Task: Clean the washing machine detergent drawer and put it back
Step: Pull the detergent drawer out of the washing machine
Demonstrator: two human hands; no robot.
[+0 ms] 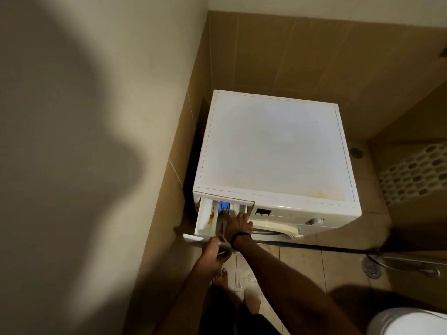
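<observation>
Stained drawer (205,220) sticks out of washer (275,146). Left hand (212,250) fingers curled round its near front; right hand (235,228) fingers spread, forefinger on blue tab (223,205).

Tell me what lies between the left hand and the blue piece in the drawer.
In the head view, the right hand lies there, stretched over the open drawer, a fingertip on the blue piece. The left hand grips the drawer front.

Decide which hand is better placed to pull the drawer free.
Probably the left hand: it grips the front panel of the stained white plastic drawer, while the right hand has fingers on the blue tab.
</observation>
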